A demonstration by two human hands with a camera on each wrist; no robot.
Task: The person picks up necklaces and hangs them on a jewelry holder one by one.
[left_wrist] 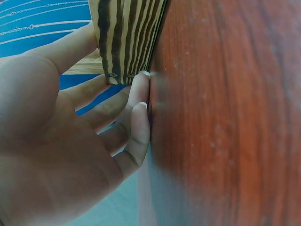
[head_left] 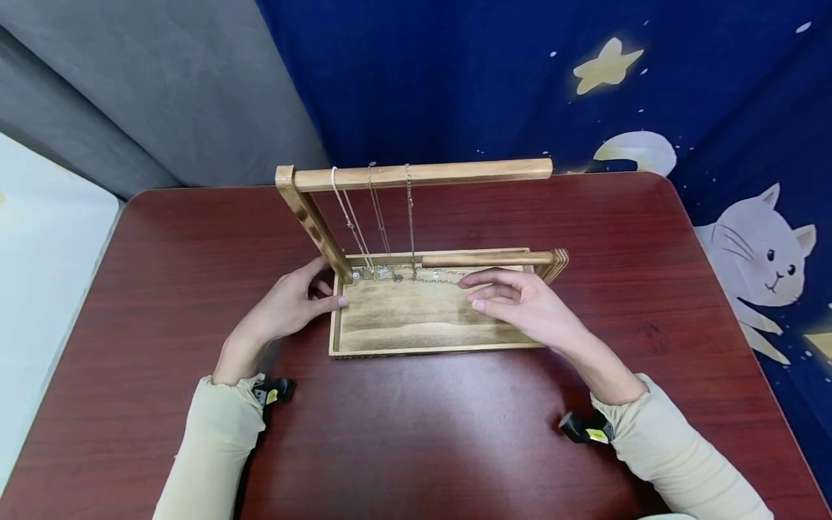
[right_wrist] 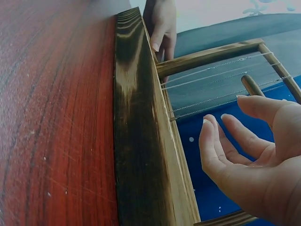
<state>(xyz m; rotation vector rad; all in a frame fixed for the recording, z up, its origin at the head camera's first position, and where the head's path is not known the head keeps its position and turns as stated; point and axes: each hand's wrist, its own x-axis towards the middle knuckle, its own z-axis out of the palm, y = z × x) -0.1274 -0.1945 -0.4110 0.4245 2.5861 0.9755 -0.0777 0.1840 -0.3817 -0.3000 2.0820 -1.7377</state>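
Observation:
A wooden jewelry stand has a shallow tray [head_left: 403, 336], a high bar [head_left: 481, 172] on a left post, and a lower bar [head_left: 481, 258] on a right post. Several thin necklaces [head_left: 356, 227] hang over the high bar, their lower ends reaching the tray's back. A fine chain [head_left: 435, 280] lies along the back of the tray toward the right hand. My left hand [head_left: 292, 300] grips the tray's left end, thumb over the rim and fingers around the outside. Over the tray's right part is my right hand [head_left: 520, 300], fingers loosely curved, holding nothing in the right wrist view.
The stand sits on a reddish-brown wooden table [head_left: 416, 433]. A blue curtain [head_left: 442, 72] with stars and a cat, and a grey curtain [head_left: 162, 79], hang behind the table. A white surface [head_left: 52, 274] lies at the left, and a pale rim shows at the bottom right.

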